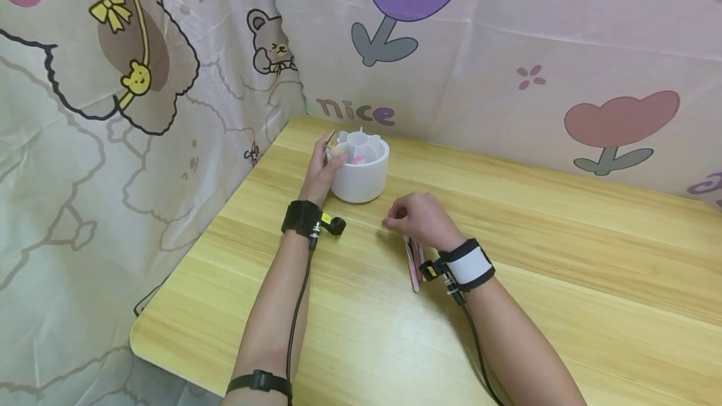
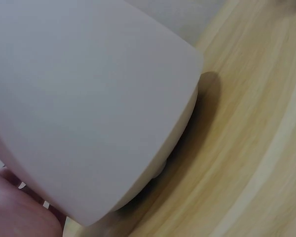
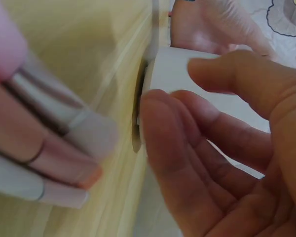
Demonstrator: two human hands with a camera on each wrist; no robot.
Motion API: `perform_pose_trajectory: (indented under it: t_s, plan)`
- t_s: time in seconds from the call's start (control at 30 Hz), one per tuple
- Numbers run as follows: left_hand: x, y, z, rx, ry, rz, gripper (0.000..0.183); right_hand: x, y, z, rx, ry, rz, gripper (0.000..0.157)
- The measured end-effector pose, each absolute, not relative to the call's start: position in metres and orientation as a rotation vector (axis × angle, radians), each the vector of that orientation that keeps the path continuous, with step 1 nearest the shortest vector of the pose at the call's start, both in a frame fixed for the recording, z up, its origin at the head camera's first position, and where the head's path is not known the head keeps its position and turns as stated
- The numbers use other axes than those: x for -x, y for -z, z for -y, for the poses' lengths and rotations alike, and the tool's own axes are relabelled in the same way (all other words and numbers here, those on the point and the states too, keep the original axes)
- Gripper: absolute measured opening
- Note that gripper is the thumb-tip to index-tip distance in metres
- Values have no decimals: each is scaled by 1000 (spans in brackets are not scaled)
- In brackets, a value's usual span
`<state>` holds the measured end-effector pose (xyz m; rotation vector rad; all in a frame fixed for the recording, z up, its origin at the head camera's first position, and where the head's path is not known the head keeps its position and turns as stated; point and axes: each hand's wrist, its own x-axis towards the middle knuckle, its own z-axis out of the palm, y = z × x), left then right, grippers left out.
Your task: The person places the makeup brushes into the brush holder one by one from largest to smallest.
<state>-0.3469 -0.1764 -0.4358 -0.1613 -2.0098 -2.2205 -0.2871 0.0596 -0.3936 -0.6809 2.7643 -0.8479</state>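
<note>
A white round organizer (image 1: 358,182) with petal-shaped dividers stands toward the table's back left corner. My left hand (image 1: 326,171) grips its left side, the thumb over the rim. Inside the organizer, a pink item (image 1: 358,160) shows. In the left wrist view the white wall (image 2: 93,98) takes up much of the picture, with part of the hand (image 2: 19,210) at lower left. My right hand (image 1: 420,218) hovers to the organizer's right, fingers loosely bent and holding nothing; the thumb stands apart from them. Beneath it lie several slim pen-like sticks (image 1: 413,271), one pink with a clear collar (image 3: 49,91).
The wood-grain table (image 1: 564,306) stretches to the right. Printed curtains (image 1: 507,49) hang right behind it and along its left side. Each wrist wears a strapped camera, with a black cable (image 1: 299,306) running back along the left forearm.
</note>
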Motion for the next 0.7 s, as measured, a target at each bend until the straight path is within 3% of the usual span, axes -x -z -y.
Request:
perform_pose_trajectory:
  t_s: [0.7]
  plan:
    - [348, 436, 177, 157, 2203, 2034, 88, 287, 389, -71, 602, 593, -2660, 25]
